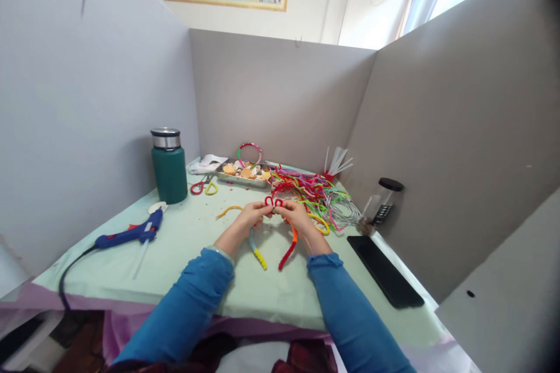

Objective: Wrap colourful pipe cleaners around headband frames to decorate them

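At the middle of the table my left hand (254, 213) and my right hand (294, 214) meet, fingers pinched from both sides on a headband (288, 253) wrapped in coloured pipe cleaners. Its open ends point toward me, one yellow and light blue, the other red and orange. Red pipe-cleaner loops (273, 202) stand up between my fingertips at the top of the band. My fingers hide how the loops join it. Left of my left hand lies a loose orange-yellow pipe cleaner (229, 210).
A blue glue gun (131, 235) with a cord and a green flask (169, 169) stand at left. Scissors (204, 187), a metal tray (245, 180) and a pile of pipe cleaners (306, 186) lie behind my hands. A black phone (385, 271) and a lidded jar (385, 201) are at right.
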The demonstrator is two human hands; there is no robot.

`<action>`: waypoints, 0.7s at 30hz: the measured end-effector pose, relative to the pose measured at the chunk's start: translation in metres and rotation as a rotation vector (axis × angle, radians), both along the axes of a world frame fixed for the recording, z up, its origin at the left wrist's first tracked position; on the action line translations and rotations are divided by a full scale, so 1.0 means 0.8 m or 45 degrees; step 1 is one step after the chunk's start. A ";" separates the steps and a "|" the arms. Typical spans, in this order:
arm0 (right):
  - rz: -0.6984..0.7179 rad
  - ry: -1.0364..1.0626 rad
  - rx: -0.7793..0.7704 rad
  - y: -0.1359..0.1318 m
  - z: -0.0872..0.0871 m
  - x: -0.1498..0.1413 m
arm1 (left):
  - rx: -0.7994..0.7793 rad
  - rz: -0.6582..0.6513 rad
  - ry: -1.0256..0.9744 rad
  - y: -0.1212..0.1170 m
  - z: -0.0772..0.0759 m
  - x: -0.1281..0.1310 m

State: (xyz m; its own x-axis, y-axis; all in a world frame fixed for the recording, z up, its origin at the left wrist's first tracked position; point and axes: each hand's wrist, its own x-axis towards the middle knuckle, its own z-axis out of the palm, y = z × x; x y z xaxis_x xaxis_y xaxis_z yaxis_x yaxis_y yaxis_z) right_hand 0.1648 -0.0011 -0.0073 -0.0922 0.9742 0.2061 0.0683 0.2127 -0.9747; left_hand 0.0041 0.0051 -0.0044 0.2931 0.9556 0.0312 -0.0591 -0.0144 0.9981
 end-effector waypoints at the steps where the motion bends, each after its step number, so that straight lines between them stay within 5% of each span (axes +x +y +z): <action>1: 0.000 -0.009 0.003 0.000 0.000 0.001 | -0.010 -0.013 -0.029 0.001 0.000 -0.001; 7: 0.034 0.039 0.032 -0.005 0.005 0.000 | -0.148 -0.124 -0.073 0.003 0.001 -0.008; 21: 0.046 -0.051 0.017 -0.001 0.023 -0.003 | -0.115 -0.179 0.127 -0.004 -0.004 -0.002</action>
